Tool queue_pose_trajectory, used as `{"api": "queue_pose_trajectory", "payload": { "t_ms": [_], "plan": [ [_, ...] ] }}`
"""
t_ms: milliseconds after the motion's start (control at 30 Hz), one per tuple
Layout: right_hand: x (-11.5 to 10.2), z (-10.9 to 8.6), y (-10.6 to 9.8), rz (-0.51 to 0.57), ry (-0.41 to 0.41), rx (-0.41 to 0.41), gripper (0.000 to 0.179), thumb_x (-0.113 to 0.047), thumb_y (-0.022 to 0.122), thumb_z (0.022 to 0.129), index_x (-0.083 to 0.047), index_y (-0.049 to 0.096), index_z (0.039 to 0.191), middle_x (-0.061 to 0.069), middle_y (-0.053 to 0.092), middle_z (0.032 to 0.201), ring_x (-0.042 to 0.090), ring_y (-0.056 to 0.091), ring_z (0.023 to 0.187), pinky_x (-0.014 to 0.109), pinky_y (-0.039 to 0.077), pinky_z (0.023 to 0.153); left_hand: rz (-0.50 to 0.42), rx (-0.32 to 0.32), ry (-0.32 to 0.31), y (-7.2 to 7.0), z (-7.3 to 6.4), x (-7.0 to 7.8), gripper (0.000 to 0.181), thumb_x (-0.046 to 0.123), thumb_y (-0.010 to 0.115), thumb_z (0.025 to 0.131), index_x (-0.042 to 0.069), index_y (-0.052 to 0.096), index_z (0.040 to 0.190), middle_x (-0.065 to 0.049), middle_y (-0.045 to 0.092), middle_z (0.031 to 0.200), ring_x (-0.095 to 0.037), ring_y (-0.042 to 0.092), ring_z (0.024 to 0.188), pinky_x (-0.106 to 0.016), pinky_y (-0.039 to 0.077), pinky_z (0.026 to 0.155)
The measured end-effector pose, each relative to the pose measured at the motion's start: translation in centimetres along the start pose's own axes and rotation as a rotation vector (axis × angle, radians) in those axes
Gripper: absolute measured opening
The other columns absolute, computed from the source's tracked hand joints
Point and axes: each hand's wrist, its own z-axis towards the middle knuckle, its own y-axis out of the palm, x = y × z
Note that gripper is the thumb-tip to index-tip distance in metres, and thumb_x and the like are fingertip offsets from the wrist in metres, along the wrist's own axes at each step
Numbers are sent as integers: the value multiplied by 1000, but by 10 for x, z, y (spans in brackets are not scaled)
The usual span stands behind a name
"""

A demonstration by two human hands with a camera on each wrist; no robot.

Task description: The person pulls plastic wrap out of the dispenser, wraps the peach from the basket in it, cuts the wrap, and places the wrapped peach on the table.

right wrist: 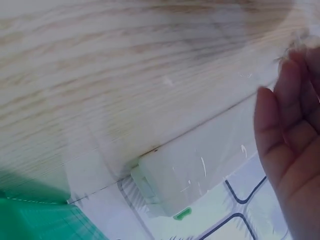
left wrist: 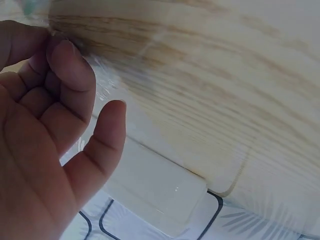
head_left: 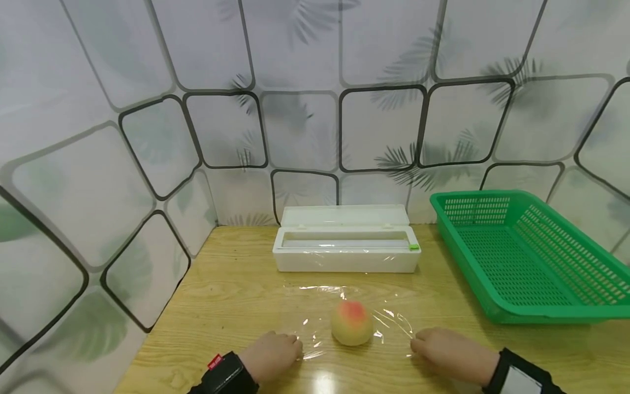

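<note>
A yellow peach (head_left: 351, 324) with a red-pink top sits on the wooden table, midway between the two hands. Clear cling film (head_left: 394, 317) spreads around it, its creases catching the light. To the left of the peach, my left hand (head_left: 274, 353) pinches one edge of the film; the left wrist view shows thumb and index finger (left wrist: 70, 60) meeting there, other fingers partly curled. My right hand (head_left: 450, 354) pinches the film's other side, and wrinkles run from its fingertips toward the peach. Whether the film lies over or under the peach I cannot tell.
Behind the peach stands a white cling film dispenser (head_left: 346, 260), lid raised, a roll inside and a green slider (head_left: 414, 247) at its right end. A green plastic basket (head_left: 492, 298) occupies the right side. Patterned wall covering (head_left: 305, 131) borders the table (head_left: 221, 290) behind and at left.
</note>
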Motion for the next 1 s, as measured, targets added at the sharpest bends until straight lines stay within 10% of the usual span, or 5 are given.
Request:
{"api": "queue_pose_trajectory", "payload": {
  "t_ms": [267,733,1000],
  "plan": [
    [5,-1,0,-11,-13,188,29,-3,66,66,-19,42,66,-15,28,64,-2,26,55,13,23,46,-39,17,-8,-9,-1,-12,5,8,56,84,9,51,81,4,43,66,-5,43,55,-23,37,44],
    [10,0,0,-19,88,177,22,-11,68,73,-19,49,68,-14,35,64,0,34,54,19,31,46,-216,49,-22,-20,4,-22,12,19,61,82,11,52,81,6,41,67,-5,41,55,-21,35,46],
    [9,2,0,-17,95,174,23,-10,68,73,-19,48,67,-14,35,63,1,34,53,21,32,46,-195,111,-54,-23,24,-9,80,64,53,73,5,42,126,-6,48,114,-18,47,100,-33,45,71]
  ]
}}
